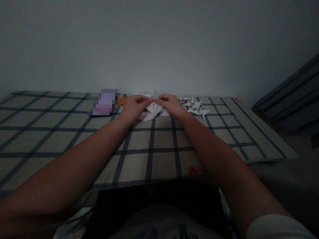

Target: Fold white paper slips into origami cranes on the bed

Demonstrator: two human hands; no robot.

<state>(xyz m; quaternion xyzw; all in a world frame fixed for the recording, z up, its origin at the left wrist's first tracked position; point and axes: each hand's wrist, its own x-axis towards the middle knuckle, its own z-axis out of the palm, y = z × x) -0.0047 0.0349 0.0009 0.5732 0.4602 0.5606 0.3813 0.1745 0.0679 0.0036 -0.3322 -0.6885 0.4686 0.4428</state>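
Both my arms reach forward over a checked cloth point(161, 146). My left hand point(133, 108) and my right hand point(170, 103) are closed in a pinch on a white folded paper piece point(154, 107), one on each side of it. A pointed tip of the paper sticks up between the two hands. Under it lie more white paper sheets point(147, 116). To the right of my right hand sit several finished white paper cranes point(195, 108) on the cloth.
A blurred-out purple object point(104, 103) lies left of my left hand. A small orange thing point(122, 100) is beside it. A plain wall stands behind the cloth. Dark striped fabric point(291, 96) rises at the right.
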